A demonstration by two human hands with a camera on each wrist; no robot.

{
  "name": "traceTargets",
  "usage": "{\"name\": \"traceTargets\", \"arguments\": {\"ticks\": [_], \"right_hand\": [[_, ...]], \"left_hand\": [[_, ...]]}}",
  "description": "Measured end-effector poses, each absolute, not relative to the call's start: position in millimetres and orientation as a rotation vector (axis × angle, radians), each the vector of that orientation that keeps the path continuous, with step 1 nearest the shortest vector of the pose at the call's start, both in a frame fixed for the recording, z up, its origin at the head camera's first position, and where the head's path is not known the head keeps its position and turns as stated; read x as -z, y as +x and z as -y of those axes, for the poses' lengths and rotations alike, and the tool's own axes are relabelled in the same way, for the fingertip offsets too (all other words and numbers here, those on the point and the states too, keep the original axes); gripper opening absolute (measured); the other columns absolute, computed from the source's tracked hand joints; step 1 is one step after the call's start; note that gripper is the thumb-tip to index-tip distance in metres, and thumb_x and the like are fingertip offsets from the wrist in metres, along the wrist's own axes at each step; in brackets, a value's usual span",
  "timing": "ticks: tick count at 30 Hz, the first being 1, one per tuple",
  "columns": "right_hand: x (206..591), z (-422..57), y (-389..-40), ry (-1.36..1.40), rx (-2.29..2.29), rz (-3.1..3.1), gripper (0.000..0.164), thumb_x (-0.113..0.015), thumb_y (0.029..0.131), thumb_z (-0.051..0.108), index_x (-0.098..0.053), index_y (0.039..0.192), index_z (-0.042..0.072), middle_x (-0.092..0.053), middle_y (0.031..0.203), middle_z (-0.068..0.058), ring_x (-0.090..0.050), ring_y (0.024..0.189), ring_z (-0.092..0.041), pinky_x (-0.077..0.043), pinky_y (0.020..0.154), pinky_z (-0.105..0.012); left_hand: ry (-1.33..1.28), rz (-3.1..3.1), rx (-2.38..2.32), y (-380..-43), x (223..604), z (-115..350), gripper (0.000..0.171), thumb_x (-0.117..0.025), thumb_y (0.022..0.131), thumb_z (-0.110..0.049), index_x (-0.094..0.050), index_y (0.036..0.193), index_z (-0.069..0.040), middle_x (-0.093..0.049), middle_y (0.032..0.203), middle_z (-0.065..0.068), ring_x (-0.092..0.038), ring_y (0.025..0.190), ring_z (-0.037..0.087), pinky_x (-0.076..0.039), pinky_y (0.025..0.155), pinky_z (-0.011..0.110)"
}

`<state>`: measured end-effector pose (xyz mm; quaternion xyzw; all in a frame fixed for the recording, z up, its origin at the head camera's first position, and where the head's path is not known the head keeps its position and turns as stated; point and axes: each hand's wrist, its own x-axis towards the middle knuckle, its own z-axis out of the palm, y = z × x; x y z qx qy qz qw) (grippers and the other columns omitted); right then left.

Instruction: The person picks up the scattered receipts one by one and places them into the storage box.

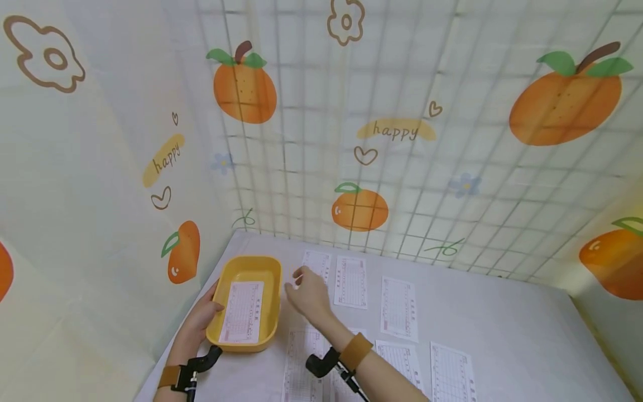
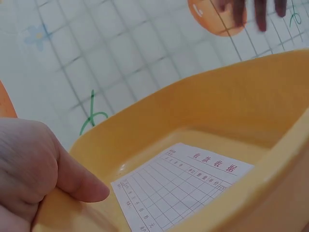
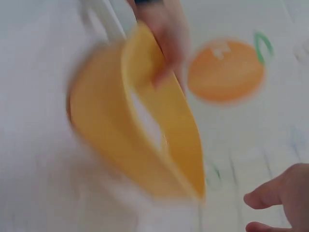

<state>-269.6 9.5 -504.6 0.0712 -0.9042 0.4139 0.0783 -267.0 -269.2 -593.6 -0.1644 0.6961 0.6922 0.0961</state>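
My left hand (image 1: 199,314) grips the left wall of a yellow plastic tray (image 1: 276,285), its thumb over the rim. Inside the tray lies a white paper receipt form (image 1: 243,311) with red print and a ruled grid; the left wrist view shows the printed form (image 2: 186,188) flat on the tray's floor. Just to the right of the tray, my right hand (image 1: 310,296) is raised with loosely bent fingers and nothing between them. In the right wrist view the tray (image 3: 106,111) is blurred, and the right thumb and a finger stand apart.
More receipt forms lie spread on the white tabletop (image 1: 512,329), including one form (image 1: 350,282) behind the right hand and another form (image 1: 399,307) farther right. Some sit partly under the right forearm. A fabric-covered grid wall (image 1: 311,167) with orange prints rises behind the table.
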Motion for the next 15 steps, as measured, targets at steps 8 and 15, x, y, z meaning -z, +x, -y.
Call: {"name": "traceTargets", "arguments": {"ticks": [8,15], "right_hand": [[500.6,-162.4,-283.9,-0.171,-1.121,2.773,0.045,-0.069,0.095,0.027,-0.066,0.123,-0.008,-0.074,0.112,-0.03,-0.072,0.1,-0.045,-0.059,0.087,-0.056],[525.5,-266.4,-251.1,-0.476,-1.039,2.828,0.064,-0.062,0.1,0.037,-0.053,0.136,-0.016,-0.062,0.13,-0.042,-0.064,0.112,-0.057,-0.056,0.089,-0.062]], "left_hand": [[-0.501,-2.05,-2.069,-267.2,592.5,268.2,0.081,-0.038,0.1,0.005,-0.013,0.172,-0.022,-0.04,0.16,0.02,-0.041,0.134,0.039,-0.032,0.122,0.054],[-0.508,-2.063,-2.053,-266.4,592.1,269.3,0.082,-0.038,0.099,0.004,-0.012,0.172,-0.023,-0.037,0.164,0.019,-0.038,0.137,0.038,-0.029,0.125,0.056]]}}
